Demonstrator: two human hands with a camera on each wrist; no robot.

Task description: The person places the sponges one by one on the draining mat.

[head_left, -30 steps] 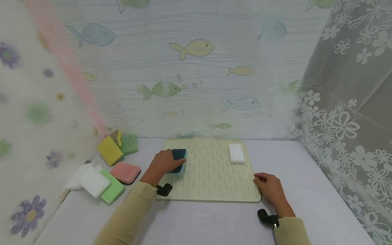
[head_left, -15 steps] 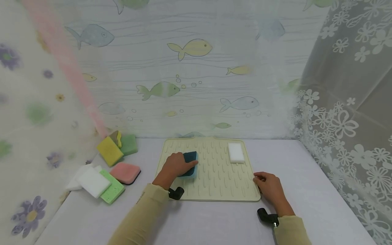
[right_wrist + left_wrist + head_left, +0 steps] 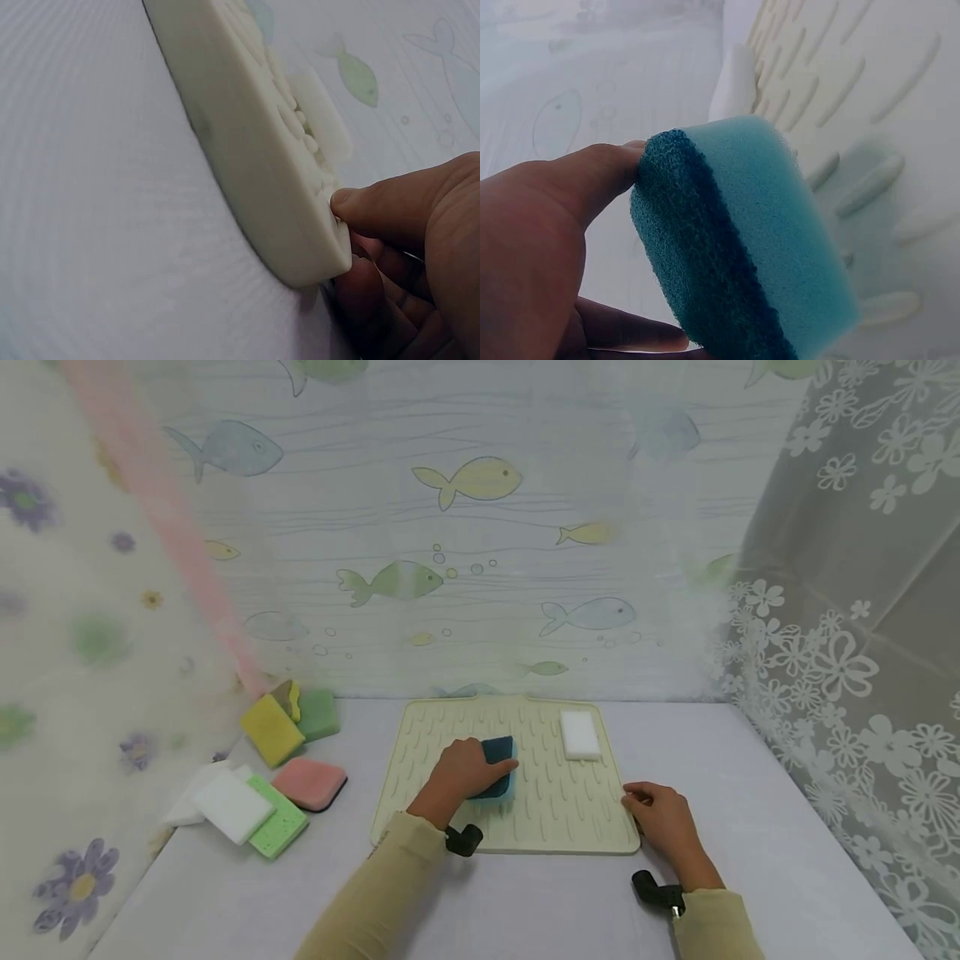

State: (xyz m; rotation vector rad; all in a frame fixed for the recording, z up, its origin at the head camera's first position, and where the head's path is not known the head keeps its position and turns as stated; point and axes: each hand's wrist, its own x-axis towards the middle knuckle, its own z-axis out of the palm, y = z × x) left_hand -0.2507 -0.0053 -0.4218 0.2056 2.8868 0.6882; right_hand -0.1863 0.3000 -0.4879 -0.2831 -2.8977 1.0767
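A light-blue sponge (image 3: pixel 772 225) with a dark teal scouring layer is gripped by my left hand (image 3: pixel 461 770), thumb on one side and fingers on the other. The sponge's pale side faces the cream ridged mat (image 3: pixel 450 718), close over its middle, and throws a bluish shadow on the ridges in the left wrist view. At the mat's right edge, my right hand (image 3: pixel 663 822) pinches the rim; in the right wrist view its thumb (image 3: pixel 367 202) presses on top with the fingers curled at the side. A white sponge (image 3: pixel 580 735) lies on the mat's back right corner.
Left of the mat lie a pink sponge (image 3: pixel 310 782), a light green one (image 3: pixel 279 818), a white one (image 3: pixel 234 806), a yellow one (image 3: pixel 272 729) and a darker green one (image 3: pixel 318 713). A fish-patterned curtain (image 3: pixel 480 627) hangs behind the white-covered table (image 3: pixel 555 910).
My left hand has carried the blue sponge rightward and slightly toward me, from the mat's left part to its middle. The right hand has kept its place at the mat's edge.
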